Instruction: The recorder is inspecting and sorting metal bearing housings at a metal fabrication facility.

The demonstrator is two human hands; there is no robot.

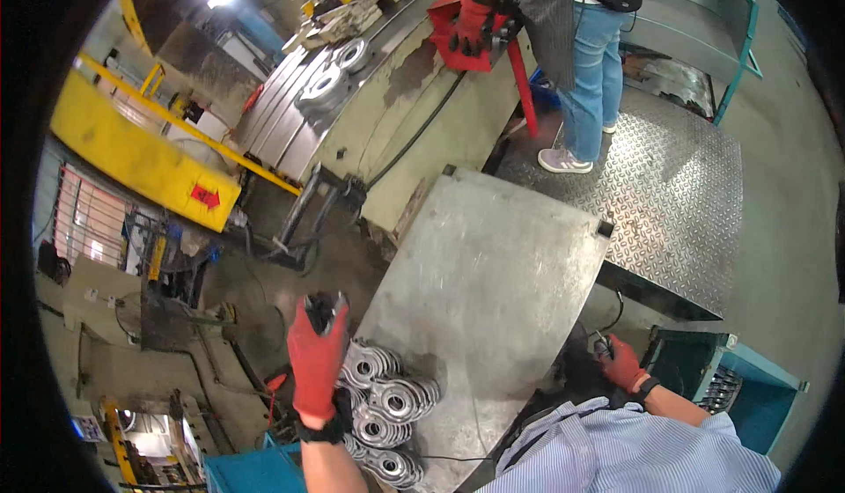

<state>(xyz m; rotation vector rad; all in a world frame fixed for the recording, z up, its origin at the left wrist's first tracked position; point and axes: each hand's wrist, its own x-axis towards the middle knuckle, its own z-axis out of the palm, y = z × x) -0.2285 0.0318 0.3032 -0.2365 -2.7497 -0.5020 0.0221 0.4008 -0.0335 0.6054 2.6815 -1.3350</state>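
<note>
My left hand (315, 365), in a red glove with dark fingertips, is raised beside the left edge of a bare metal table (493, 255). Its fingers are half curled and apart, and no held thing shows between them. Just right of that wrist, stacks of ring-shaped metal parts (392, 401) stand on the table's near left corner. Beyond the table's right edge, my right hand (623, 365), also gloved in red, is closed around something small and greyish at its fingertips. Too little of that object shows to name it.
A co-worker (585, 79) stands on a treadplate platform (678, 202), one gloved hand on a red control box (458, 31). Larger ring parts (330, 79) lie on the machine bed. A yellow beam (141, 154) spans the left. A blue-green bin (748, 387) with metal parts stands at right.
</note>
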